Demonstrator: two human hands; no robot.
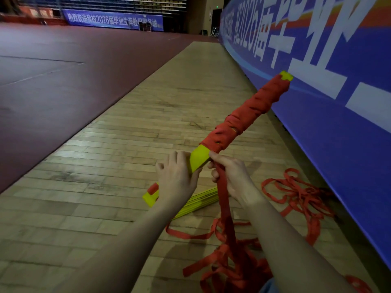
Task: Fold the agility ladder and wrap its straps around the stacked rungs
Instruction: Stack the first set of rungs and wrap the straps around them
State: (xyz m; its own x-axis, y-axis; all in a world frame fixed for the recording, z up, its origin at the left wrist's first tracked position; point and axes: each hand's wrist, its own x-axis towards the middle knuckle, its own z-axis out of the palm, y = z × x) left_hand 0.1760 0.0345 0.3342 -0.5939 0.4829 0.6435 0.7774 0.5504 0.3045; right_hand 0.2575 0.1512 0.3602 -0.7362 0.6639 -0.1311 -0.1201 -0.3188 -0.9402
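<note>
Head view: wrapping the red strap round the yellow bundle.
Left hand grips the bundle's bare stiff end; right hand pinches the soft, floppy strap just beside it. Pull it tight near the bundle.

A stack of yellow rungs is held up off the floor, slanting from the near centre toward the far right, most of its length bound in red strap. Loose red strap trails in tangles on the near right floor. A second yellow rung stack lies flat below.
</note>
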